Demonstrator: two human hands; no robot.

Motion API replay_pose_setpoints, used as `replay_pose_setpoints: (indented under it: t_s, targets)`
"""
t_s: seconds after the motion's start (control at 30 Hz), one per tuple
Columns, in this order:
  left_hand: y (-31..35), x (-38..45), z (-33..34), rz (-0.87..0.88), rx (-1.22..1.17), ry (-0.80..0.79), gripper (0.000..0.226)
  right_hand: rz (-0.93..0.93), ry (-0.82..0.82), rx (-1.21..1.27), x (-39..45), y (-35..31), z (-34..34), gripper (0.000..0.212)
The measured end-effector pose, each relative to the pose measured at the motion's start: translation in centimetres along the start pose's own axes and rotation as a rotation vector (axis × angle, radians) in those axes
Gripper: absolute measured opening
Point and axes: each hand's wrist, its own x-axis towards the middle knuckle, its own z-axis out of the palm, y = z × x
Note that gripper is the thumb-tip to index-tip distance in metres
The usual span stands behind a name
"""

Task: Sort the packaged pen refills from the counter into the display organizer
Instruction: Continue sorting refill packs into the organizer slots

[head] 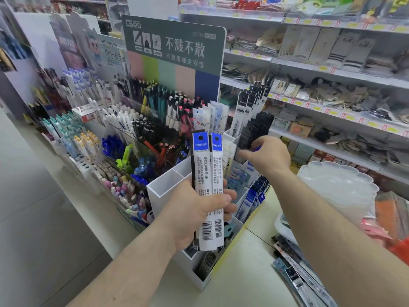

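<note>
My left hand point(200, 212) grips a bundle of blue-topped refill packs point(207, 169), held upright over the white display organizer point(163, 189). My right hand point(269, 157) reaches into a back compartment of the organizer and pinches a pack with a blue end, pressed against dark refill packs point(256, 129) standing there. More packaged refills point(301, 275) lie loose on the counter at the lower right. Other organizer compartments hold blue-labelled packs point(254, 196) and black-topped packs point(250, 103).
Tiered pen racks point(124, 138) fill the left side, behind them a grey-green sign board point(177, 47). Store shelves with goods run along the right. A stack of translucent plastic trays point(338, 191) stands on the pale counter point(250, 271) to the right of the organizer.
</note>
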Motion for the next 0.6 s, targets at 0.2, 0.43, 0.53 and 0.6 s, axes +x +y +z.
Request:
replay_pose_setpoints:
  t_s: [0.2,0.43,0.53,0.6]
  targets:
    - [-0.9,-0.3,1.5,-0.007,0.079,-0.069,0.034,-0.028,-0.047,0.688,-10.6,-1.7,-5.0,0.017]
    - [-2.9,-1.6,3.6,-0.112,0.05,-0.285,0.043,0.079,-0.326,0.739,-16.0,0.1,-6.7,0.015]
    - [-3.5,-2.1,4.1,-0.213,-0.04,-0.29,0.038,0.131,-0.319,0.818,-17.1,1.3,-7.2,0.012]
    - [-3.9,-2.3,4.3,-0.239,-0.046,-0.261,0.036,0.137,-0.266,0.849,-17.7,2.3,-7.5,0.008]
